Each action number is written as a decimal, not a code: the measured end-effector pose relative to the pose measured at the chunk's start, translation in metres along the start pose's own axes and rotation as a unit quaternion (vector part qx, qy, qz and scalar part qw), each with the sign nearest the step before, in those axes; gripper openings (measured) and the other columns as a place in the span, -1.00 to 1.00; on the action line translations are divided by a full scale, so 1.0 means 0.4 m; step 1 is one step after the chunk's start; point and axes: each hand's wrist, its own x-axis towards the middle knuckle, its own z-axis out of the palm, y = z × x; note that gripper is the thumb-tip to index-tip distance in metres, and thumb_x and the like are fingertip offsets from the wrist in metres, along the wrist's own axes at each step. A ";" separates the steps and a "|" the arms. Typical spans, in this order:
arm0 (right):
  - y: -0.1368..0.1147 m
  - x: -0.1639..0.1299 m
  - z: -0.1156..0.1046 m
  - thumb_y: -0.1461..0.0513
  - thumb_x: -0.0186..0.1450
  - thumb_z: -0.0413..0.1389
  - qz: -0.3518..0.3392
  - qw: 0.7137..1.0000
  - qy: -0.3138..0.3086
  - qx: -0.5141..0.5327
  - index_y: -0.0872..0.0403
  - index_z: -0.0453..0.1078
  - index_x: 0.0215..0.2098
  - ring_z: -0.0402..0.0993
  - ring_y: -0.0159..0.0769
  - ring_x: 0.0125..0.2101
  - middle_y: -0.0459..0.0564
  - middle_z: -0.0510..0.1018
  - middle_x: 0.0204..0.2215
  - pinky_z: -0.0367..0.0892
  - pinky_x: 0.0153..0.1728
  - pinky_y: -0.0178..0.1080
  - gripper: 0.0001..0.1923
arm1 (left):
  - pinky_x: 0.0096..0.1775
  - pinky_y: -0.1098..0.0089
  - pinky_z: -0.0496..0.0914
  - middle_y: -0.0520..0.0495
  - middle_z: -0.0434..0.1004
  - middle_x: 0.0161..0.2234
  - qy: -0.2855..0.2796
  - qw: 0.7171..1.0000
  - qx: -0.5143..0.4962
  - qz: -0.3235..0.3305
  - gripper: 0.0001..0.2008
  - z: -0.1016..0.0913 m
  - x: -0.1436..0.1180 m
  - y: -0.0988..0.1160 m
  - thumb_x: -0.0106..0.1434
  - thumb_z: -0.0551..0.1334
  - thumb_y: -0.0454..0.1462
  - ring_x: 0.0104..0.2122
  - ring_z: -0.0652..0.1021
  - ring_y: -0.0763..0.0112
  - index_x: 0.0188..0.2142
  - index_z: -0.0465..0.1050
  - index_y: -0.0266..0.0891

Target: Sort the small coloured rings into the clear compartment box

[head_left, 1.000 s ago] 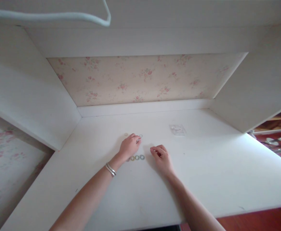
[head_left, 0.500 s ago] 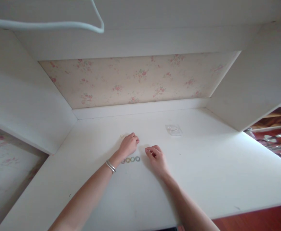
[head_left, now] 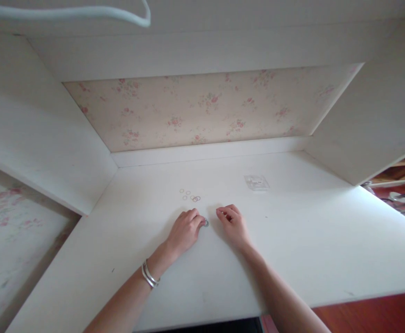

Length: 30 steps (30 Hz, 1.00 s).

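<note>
My left hand [head_left: 186, 230] is closed in a pinch low over the white tabletop. Its fingertips are at a small grey-green ring [head_left: 206, 223], which shows just beyond them; the row of rings beside it is covered by this hand. Several thin, pale rings [head_left: 184, 197] lie loosely behind the left hand, two of them overlapping. To the right, my right hand [head_left: 235, 225] rests on the table with curled fingers, thumb and forefinger together. Whatever may be between those fingertips is too small to make out.
A clear, square plastic case [head_left: 257, 182] lies on the white tabletop [head_left: 309, 240], behind and right of my hands. White panels stand at both sides, with floral wallpaper [head_left: 209, 108] behind. A white cable [head_left: 63, 12] hangs across the upper left.
My left hand has drawn back toward me from the thin rings, uncovering them, and now covers most of the row of coloured rings. The right hand keeps its pose; the view has shifted slightly.
</note>
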 end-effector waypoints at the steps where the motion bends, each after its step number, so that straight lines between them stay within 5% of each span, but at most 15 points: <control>1: 0.000 -0.001 0.000 0.04 0.27 0.02 0.000 1.000 -0.001 0.000 0.05 0.48 -0.34 0.31 -0.41 -0.52 -0.04 0.42 -0.39 0.26 -0.46 -0.31 -0.70 | -0.22 0.32 0.27 -0.06 0.40 -0.33 0.000 1.000 0.005 0.005 -0.79 0.003 -0.002 0.001 0.33 0.03 -0.32 -0.31 0.42 0.38 -0.27 0.44 -0.22; 12: 0.000 -0.001 0.001 0.02 0.26 0.00 0.002 1.000 -0.001 -0.006 0.04 0.48 -0.32 0.30 -0.40 -0.53 -0.03 0.42 -0.39 0.27 -0.46 -0.29 -0.68 | -0.19 0.31 0.25 -0.06 0.41 -0.35 0.005 1.000 -0.020 -0.006 -0.77 -0.003 0.000 0.006 0.34 0.03 -0.27 -0.31 0.44 0.38 -0.26 0.47 -0.18; 19: 0.001 -0.004 -0.001 0.00 0.27 0.00 0.007 1.000 -0.005 -0.019 0.04 0.48 -0.33 0.29 -0.41 -0.53 -0.03 0.42 -0.38 0.25 -0.46 -0.30 -0.66 | -0.23 0.42 0.32 -0.06 0.43 -0.31 0.163 0.958 -0.151 -0.179 -0.71 -0.087 -0.043 -0.095 0.31 0.02 -0.13 -0.32 0.43 0.40 -0.25 0.45 -0.21; 24: 0.005 -0.006 0.007 0.00 0.27 -0.01 0.000 0.999 -0.017 -0.039 0.05 0.48 -0.31 0.27 -0.41 -0.55 -0.01 0.42 -0.38 0.24 -0.50 -0.30 -0.65 | -0.39 0.44 0.28 0.02 0.39 -0.49 0.157 0.920 -0.205 -0.295 -0.65 -0.090 -0.113 -0.180 0.24 0.07 -0.05 -0.49 0.37 0.44 -0.24 0.47 -0.24; 30: -0.022 0.012 0.038 0.03 0.28 -0.04 -0.031 0.994 -0.052 -0.094 0.04 0.48 -0.30 0.32 -0.38 -0.51 0.00 0.44 -0.35 0.27 -0.45 -0.27 -0.67 | -0.33 0.42 0.31 -0.02 0.52 -0.41 0.144 0.882 -0.289 -0.345 -0.61 -0.067 -0.132 -0.211 0.18 0.10 -0.02 -0.40 0.46 0.37 -0.24 0.49 -0.26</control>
